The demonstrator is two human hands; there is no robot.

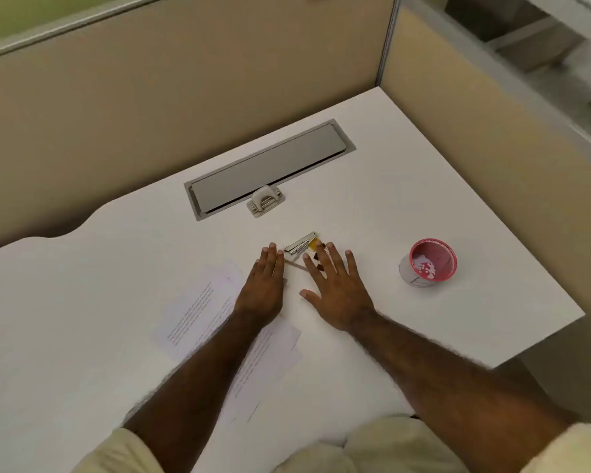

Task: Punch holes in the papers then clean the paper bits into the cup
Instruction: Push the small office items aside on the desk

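Both my hands lie flat on the white desk with straight fingers. My left hand rests palm down at the top edge of the printed papers. My right hand lies just right of it, fingers spread over small dark paper bits. A silver metal piece with a yellow bit lies just beyond my fingertips. The white hole punch stands farther back, at the front edge of the grey cable flap. The red-lined paper cup stands to the right, with white bits inside.
A grey cable flap is set into the desk at the back. Beige partition walls close the desk at the back and right. The desk's right edge falls off just beyond the cup.
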